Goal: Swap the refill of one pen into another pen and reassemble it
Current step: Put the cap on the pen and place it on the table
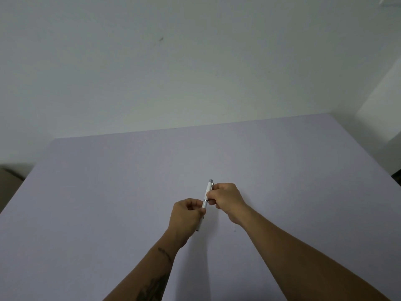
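Observation:
A white pen point(206, 197) with a grey push button at its far end is held over the lilac table point(108, 192), near its middle. My left hand point(184, 218) grips the pen's lower barrel, and the tip pokes out below the hand. My right hand point(225, 199) pinches the upper barrel beside the clip. The pen points away from me, tilted slightly right. A thin grey ring shows where the two barrel halves meet, between my hands. I see only this one pen and no loose refill.
A plain white wall point(195, 61) rises behind the table's far edge. A white block point(382, 109) stands past the right corner. A brown object point(8, 181) shows beyond the left edge.

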